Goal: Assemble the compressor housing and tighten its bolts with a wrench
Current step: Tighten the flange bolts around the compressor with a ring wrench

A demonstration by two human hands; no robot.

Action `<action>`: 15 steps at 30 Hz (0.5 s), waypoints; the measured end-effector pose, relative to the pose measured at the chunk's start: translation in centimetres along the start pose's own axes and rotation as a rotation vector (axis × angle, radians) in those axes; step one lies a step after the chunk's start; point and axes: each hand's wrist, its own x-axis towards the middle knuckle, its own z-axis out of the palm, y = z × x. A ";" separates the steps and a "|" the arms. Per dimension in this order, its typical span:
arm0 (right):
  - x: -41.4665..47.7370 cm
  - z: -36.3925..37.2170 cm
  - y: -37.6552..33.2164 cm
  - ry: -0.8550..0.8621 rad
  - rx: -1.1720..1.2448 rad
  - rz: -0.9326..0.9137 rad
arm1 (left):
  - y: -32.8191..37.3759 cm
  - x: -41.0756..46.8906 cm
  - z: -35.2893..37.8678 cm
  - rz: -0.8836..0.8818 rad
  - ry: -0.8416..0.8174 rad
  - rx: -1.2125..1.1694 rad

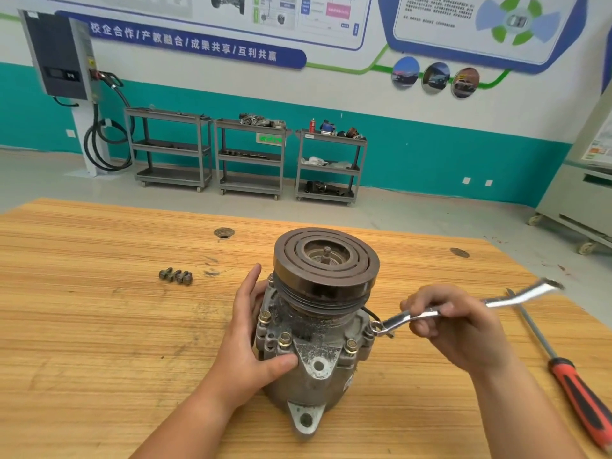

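Wooden table [99, 326], striped grain, fills the near view. One compressor [314, 376] stands upright near the middle of it, just in front of me, with its pulley [326, 260] on top.

Left hand [251, 332] grips the housing's left side, thumb pressed across the front. Right hand [460, 326] is clenched round the shaft of one wrench [427, 315]. The wrench's ring end sits at a bolt on the housing's right side and its far end is blurred. Three more seated bolts [284, 339] show on the front flange.

One screwdriver [576, 389], red and black handle, lies to the right near the table's right edge, apart from the hand. Bare table on the left, open to the near edge.

Further back on the left is a cluster of loose bolts [175, 275], three or four, count unclear, well apart from the compressor. Two round holes [224, 232] are in the tabletop near the far edge.

Beyond the table, grey floor with open space. Three grey three-tier carts [251, 157] stand in a row against a teal and white wall. A wall charger [59, 54] with a looped cable is at the left. A pale cabinet on castors [576, 193] is at the right. Posters [198, 41] hang above.
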 end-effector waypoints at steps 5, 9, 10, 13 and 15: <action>3.2 -1.0 0.1 -0.263 0.038 0.120 | -0.1 0.0 0.0 0.000 -0.002 0.007; 3.4 -1.5 0.4 -0.326 0.026 0.116 | 0.1 0.0 0.0 0.003 -0.002 0.003; 3.0 -1.6 0.5 -0.304 0.024 0.111 | 0.1 0.0 0.1 0.002 -0.003 -0.002; 0.8 -1.0 0.8 -0.091 0.003 0.096 | 0.2 0.0 0.1 0.003 -0.005 -0.010; -1.2 0.2 1.2 0.092 -0.028 0.037 | 0.2 0.0 0.1 0.009 -0.007 -0.008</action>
